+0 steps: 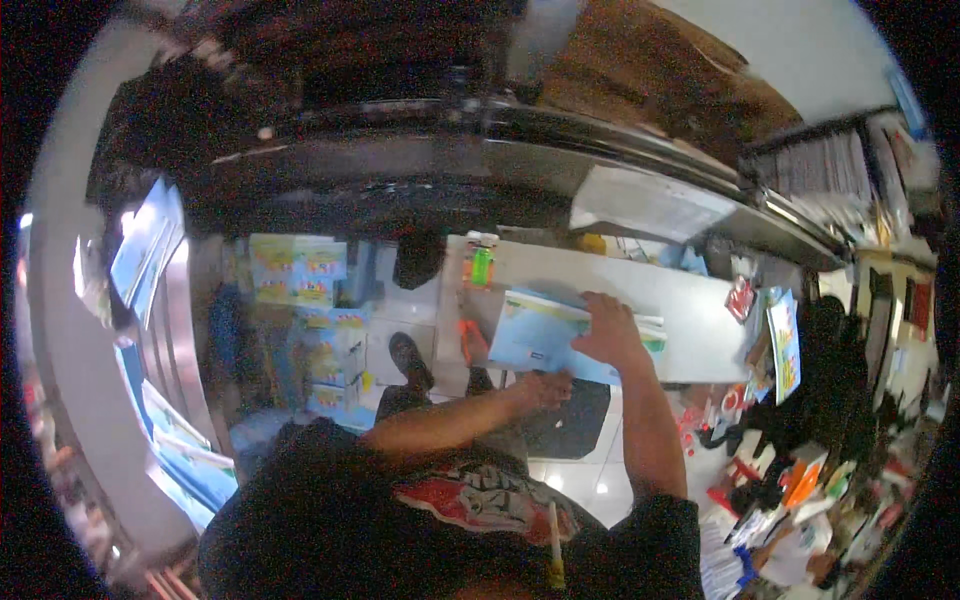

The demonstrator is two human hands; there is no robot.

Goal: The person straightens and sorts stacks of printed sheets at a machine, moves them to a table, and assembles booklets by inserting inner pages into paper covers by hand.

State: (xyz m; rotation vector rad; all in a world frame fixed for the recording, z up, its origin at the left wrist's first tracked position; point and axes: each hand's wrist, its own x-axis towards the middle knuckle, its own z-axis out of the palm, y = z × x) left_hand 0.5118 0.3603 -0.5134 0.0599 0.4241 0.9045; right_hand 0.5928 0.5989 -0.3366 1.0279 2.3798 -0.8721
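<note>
A stack of thin blue-and-white booklets [535, 335] lies on a white table [690, 300] in front of me. My right hand [608, 328] rests flat on top of the stack, fingers spread. My left hand [545, 388] reaches across my body to the stack's near edge, just below the booklets; whether it grips them I cannot tell. A green bottle-like object [482, 265] and an orange item [466, 335] sit at the table's left end.
Piles of colourful packages [300, 275] stand on the floor to the left. A black bag [570, 420] sits under the table. Small red and orange goods [760, 460] crowd the right side. Shelves of papers [820, 170] fill the upper right.
</note>
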